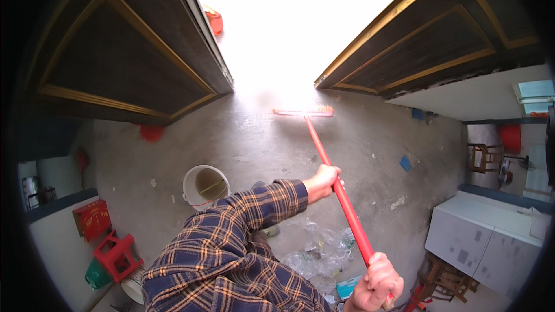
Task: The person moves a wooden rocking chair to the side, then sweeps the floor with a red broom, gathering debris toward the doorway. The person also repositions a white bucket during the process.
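My left hand (324, 180) is closed around the middle of a push broom's red handle (352, 214). Lower right, my right hand (376, 284) grips the handle near its end. The handle slants up and left to a wide broom head (303, 113) with orange-red bristles, at the concrete floor just inside the open doorway. Glare washes out part of the head. Left of my left forearm stands a white bucket (189, 186) with murky liquid in it. Crumpled clear plastic (318, 251) lies on the floor between my body and the handle.
Dark door leaves with gold trim (130, 60) flank the doorway. A red plastic stool (118, 255), a red box (93, 220) and a green container (97, 274) are at lower left. At right are a white cabinet (481, 229) and wooden stools (444, 277). A blue scrap (405, 163) lies on the floor.
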The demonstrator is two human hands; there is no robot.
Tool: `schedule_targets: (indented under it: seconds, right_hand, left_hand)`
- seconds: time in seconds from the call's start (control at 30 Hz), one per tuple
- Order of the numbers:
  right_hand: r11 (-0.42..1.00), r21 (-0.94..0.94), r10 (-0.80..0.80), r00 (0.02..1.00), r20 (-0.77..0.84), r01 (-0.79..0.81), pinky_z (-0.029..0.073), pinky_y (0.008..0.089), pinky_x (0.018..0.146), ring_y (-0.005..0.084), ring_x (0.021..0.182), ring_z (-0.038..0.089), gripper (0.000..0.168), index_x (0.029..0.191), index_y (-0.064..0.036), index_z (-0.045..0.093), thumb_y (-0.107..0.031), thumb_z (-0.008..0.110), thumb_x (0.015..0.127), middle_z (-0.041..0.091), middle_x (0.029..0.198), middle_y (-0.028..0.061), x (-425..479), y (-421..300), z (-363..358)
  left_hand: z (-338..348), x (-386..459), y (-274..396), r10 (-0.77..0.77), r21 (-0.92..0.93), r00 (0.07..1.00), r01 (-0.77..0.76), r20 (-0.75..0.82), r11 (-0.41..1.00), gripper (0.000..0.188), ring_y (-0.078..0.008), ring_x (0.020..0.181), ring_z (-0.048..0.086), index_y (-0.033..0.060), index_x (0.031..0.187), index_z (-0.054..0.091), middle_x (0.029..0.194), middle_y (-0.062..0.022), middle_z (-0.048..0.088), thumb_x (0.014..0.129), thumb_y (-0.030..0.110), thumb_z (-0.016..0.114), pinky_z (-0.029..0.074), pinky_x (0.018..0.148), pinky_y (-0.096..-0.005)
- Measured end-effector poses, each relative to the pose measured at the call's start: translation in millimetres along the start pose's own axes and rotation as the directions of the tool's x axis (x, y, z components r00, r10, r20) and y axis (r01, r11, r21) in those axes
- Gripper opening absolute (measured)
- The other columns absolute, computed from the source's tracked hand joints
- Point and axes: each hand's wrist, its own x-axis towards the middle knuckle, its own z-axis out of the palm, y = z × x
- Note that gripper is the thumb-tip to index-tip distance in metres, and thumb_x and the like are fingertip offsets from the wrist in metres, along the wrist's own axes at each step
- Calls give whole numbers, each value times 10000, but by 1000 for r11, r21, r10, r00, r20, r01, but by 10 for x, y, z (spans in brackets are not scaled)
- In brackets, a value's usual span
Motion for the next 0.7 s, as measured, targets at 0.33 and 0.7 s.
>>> schedule_targets:
  seconds: [0.33, 0.7]
  right_hand:
    - [993, 112, -93, 874, 477, 44, 459, 418, 775, 274, 670, 558, 63, 682, 40, 513, 47, 551, 731, 531, 671, 122, -20, 1404, 1114]
    - [983, 169, -18, 884, 468, -69, 457, 400, 621, 208, 477, 450, 192, 585, 11, 482, -56, 530, 759, 483, 539, 84, 339, -62, 410]
  left_hand:
    - [-1530, 936, 1412, 258, 226, 937, -205, -236, 952, 106, -156, 420, 434, 8, 861, 396, 564, -45, 409, 782, 25, 466, 426, 368, -309]
    - [-537, -229, 346, 13, -192, 1000, -8, 26, 981, 128, -242, 516, 497, -6, 868, 402, 628, -109, 446, 777, 15, 489, 468, 479, -433]
